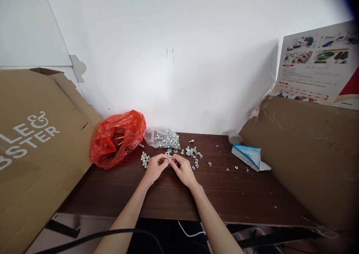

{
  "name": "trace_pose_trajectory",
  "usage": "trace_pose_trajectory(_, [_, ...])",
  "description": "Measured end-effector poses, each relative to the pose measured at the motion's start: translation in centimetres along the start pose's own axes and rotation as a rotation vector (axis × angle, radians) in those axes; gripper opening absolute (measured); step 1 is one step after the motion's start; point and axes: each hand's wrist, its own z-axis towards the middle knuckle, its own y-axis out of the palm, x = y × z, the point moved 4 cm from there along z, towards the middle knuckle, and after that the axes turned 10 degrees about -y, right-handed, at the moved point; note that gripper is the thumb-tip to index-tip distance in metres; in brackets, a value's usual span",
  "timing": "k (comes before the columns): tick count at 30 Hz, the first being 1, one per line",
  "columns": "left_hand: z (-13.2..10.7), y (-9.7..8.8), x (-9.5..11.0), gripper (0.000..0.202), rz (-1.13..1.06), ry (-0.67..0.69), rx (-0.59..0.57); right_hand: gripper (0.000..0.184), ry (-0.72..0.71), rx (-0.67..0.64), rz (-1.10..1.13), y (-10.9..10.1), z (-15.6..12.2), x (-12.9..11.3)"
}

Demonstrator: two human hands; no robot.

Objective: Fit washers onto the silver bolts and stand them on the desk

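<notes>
My left hand (155,167) and my right hand (183,168) meet over the dark wooden table (174,198), fingertips pinched together on a small metal part (169,159), likely a bolt or nut. Loose bolts, nuts and washers (193,153) lie scattered just beyond the hands. A small cluster of bolts (144,159) stands left of my left hand. A clear plastic bag of metal hardware (162,138) lies at the table's back edge.
A red plastic bag (117,138) sits at the back left. Cardboard sheets (33,141) flank the table on the left and right (308,153). A blue-and-white packet (249,156) lies at the right. A white wall is behind. Cables hang below the front edge.
</notes>
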Motion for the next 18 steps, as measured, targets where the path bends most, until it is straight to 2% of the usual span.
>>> trace_pose_trajectory(8, [-0.05,0.04,0.2,0.02,-0.005,0.008,-0.014,0.024,0.062,-0.032,0.003,0.0,-0.06,-0.26])
trace_pose_trajectory(12, [-0.05,0.07,0.13,0.022,0.015,0.022,-0.036,0.022,0.044,-0.048,0.009,0.05,-0.03,-0.55])
trace_pose_trajectory(18, [-0.17,0.21,0.26,0.028,0.086,0.011,-0.046,0.023,0.045,-0.085,-0.087,0.27,0.03,-0.33])
